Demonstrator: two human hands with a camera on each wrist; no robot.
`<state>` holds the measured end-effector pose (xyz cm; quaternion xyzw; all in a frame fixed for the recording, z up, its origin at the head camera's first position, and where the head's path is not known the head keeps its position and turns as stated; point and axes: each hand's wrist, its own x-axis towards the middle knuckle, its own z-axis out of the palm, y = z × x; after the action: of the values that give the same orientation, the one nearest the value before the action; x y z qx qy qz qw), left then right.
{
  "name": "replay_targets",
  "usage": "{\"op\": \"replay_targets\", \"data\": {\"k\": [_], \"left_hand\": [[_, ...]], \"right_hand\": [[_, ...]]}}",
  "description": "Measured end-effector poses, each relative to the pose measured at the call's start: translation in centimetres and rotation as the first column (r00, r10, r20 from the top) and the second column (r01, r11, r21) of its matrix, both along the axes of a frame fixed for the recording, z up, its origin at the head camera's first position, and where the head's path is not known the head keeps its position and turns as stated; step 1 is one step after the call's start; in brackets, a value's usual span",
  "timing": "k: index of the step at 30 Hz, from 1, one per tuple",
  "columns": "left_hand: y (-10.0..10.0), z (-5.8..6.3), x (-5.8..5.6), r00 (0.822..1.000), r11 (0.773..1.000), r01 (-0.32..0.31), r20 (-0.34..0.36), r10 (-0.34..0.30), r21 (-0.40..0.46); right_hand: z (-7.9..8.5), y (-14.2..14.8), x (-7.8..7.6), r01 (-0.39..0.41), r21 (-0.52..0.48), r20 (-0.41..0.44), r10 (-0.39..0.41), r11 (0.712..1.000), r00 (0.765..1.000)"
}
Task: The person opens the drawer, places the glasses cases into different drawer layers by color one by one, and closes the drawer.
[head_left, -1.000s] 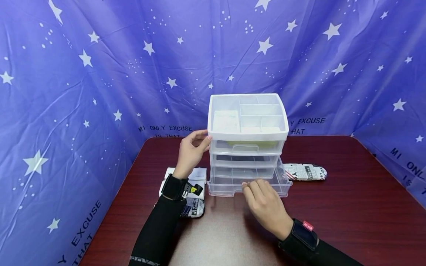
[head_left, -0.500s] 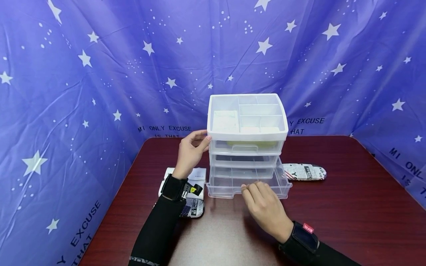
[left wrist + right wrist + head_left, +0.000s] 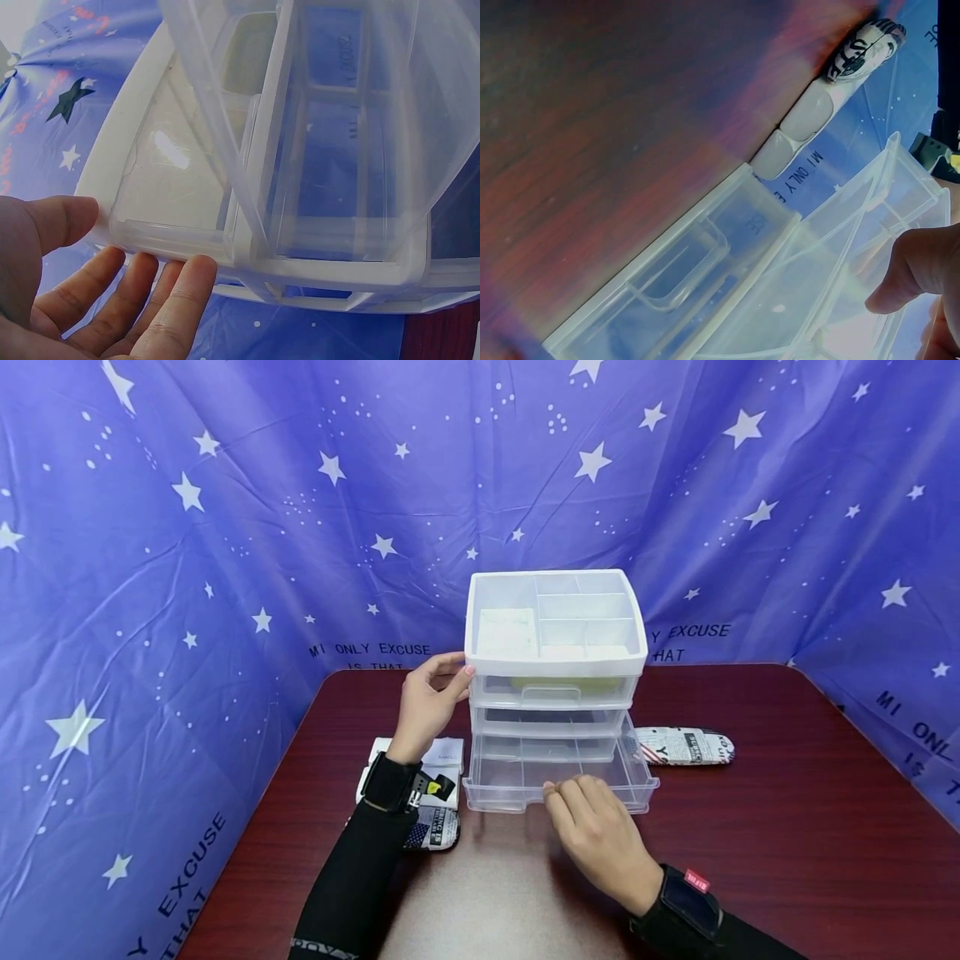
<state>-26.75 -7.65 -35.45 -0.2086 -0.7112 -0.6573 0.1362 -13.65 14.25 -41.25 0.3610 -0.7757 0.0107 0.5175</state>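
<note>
A white drawer unit point(image 3: 555, 668) with clear drawers stands on the table. Its lowest drawer point(image 3: 517, 785) is pulled out towards me, with dividers inside. My right hand point(image 3: 600, 831) grips the middle of that drawer's front with curled fingers; in the right wrist view its thumb point(image 3: 896, 281) lies against the clear plastic. My left hand point(image 3: 427, 706) touches the unit's upper left side. In the left wrist view, the thumb and loosely extended fingers point(image 3: 176, 311) rest along the white frame point(image 3: 112, 161). The right fingertips are hidden in the head view.
On the left lie a white item with small lettering point(image 3: 447, 756) and a newspaper-print piece point(image 3: 435, 829), partly behind my left wrist. A newspaper-print case point(image 3: 690, 747) lies right of the unit. A starry blue curtain point(image 3: 300, 510) hangs behind the table point(image 3: 780, 827).
The lowest drawer has slid slightly farther out towards me, with my right hand moving along on its front. My left hand stays at the unit's side.
</note>
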Motion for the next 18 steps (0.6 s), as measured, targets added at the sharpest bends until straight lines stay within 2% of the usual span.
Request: {"op": "replay_targets", "data": {"k": [5,18], "left_hand": [[0.2,1.2,1.2,1.0,1.0,-0.001,-0.001,0.001,-0.005],[0.0,1.3,1.3,1.0,1.0,0.002,0.0,-0.002,-0.008]], "right_hand": [[0.1,-0.1,0.2,-0.001,-0.002,-0.007,0.001,1.0,1.0],[0.0,0.0,0.4,0.004,-0.003,-0.013,-0.004,1.0,1.0]]}}
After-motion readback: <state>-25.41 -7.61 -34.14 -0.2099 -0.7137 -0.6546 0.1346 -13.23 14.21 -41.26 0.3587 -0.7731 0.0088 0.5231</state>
